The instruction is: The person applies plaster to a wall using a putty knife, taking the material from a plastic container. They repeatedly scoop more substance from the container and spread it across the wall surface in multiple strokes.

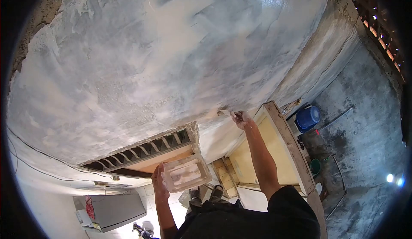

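My left hand [159, 182] grips the left side of a clear plastic tub [202, 167], held out in front of my body. Whitish filler paste [186, 173] lies smeared across the tub's bottom. Higher up and to the right, my right hand [241, 121] is closed round a putty knife [224, 112], with pale paste on the fingers. The knife's blade is right at the wall [128, 63], a little above the door frame. Grey and whitish patches of filler cover that wall unevenly.
Below the wall's patched part is a slatted vent opening [141, 151]. A yellowish door [262, 155] in a wooden frame [285, 140] stands beside my right arm. Beyond it are a blue bucket [308, 118] and a green bucket [315, 167]. A grey refrigerator [116, 211] is at lower left.
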`<state>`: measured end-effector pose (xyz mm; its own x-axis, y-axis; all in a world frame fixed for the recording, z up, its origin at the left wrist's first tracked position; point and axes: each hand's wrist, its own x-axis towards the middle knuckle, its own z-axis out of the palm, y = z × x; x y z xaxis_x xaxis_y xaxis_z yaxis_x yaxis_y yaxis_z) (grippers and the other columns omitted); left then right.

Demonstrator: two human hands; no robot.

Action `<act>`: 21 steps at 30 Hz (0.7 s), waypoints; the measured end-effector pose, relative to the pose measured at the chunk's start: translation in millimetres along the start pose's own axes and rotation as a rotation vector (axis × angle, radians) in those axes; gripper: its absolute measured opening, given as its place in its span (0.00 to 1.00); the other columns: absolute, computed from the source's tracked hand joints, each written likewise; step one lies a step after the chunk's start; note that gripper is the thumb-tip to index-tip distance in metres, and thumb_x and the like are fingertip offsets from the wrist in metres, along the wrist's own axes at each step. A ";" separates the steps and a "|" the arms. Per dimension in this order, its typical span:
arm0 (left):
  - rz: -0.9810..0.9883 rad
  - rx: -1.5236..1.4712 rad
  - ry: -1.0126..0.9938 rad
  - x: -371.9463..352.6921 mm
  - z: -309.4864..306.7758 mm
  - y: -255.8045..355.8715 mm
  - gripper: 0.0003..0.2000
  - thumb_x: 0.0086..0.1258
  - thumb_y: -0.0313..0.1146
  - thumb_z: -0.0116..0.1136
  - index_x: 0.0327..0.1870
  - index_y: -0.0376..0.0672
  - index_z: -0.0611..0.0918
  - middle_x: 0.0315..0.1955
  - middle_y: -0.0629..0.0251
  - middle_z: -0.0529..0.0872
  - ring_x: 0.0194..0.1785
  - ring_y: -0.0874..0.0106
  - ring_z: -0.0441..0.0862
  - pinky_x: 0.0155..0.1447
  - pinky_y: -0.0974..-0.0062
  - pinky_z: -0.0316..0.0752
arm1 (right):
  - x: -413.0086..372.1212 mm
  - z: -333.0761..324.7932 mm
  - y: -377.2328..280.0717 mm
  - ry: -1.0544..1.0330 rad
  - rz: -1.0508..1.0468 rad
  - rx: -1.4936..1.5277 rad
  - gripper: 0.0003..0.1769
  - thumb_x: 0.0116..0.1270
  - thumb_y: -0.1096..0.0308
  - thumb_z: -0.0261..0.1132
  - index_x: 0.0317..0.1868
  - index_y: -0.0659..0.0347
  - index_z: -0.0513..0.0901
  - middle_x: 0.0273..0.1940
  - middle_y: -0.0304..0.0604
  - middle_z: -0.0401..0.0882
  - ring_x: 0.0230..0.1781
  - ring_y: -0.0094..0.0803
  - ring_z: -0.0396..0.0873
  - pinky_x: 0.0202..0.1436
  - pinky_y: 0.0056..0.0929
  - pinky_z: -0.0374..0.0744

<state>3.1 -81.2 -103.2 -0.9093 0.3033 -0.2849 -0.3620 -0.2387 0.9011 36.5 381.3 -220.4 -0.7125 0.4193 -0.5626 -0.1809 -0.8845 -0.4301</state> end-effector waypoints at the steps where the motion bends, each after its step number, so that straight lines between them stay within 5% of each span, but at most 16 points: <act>1: 0.011 0.015 0.030 -0.8 2.5 0.7 0.15 0.71 0.41 0.54 0.47 0.37 0.81 0.40 0.69 0.83 0.43 0.79 0.77 0.49 0.78 0.72 | 1.3 1.4 -2.5 0.011 -0.050 -0.050 0.14 0.70 0.69 0.45 0.39 0.74 0.72 0.33 0.55 0.79 0.28 0.38 0.80 0.26 0.25 0.81; 7: 0.059 0.010 0.029 8.8 -5.3 -15.2 0.16 0.71 0.40 0.54 0.50 0.36 0.80 0.44 0.68 0.82 0.49 0.79 0.76 0.56 0.78 0.67 | -45.6 24.7 -36.9 0.035 -0.212 -0.080 0.14 0.69 0.71 0.45 0.27 0.67 0.73 0.19 0.40 0.70 0.16 0.25 0.67 0.18 0.14 0.74; 12: 0.019 -0.011 -0.013 9.0 -9.3 -17.5 0.17 0.71 0.41 0.55 0.50 0.36 0.80 0.43 0.69 0.82 0.48 0.79 0.76 0.54 0.79 0.68 | -96.7 20.0 -30.0 0.020 -0.290 -0.078 0.08 0.66 0.73 0.51 0.34 0.67 0.76 0.21 0.37 0.73 0.19 0.26 0.72 0.25 0.20 0.79; 14: 0.016 -0.037 0.013 8.3 -10.4 -17.4 0.17 0.70 0.41 0.55 0.50 0.36 0.80 0.43 0.69 0.83 0.46 0.80 0.77 0.53 0.80 0.69 | -104.2 13.1 -6.0 0.178 -0.468 -0.292 0.06 0.64 0.73 0.55 0.37 0.66 0.78 0.24 0.36 0.77 0.23 0.26 0.77 0.28 0.22 0.79; 21: 0.010 0.016 -0.026 -5.4 -5.5 -5.5 0.15 0.71 0.41 0.55 0.45 0.37 0.82 0.36 0.70 0.83 0.40 0.80 0.77 0.46 0.79 0.72 | -14.4 -36.7 62.1 0.234 -0.672 -0.585 0.05 0.64 0.71 0.59 0.36 0.63 0.79 0.27 0.37 0.79 0.22 0.23 0.76 0.24 0.21 0.74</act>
<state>8.8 -86.6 -108.4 -0.9072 0.3253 -0.2670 -0.3490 -0.2270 0.9092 60.4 327.8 -264.9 -0.4147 0.8946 -0.1667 -0.0897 -0.2225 -0.9708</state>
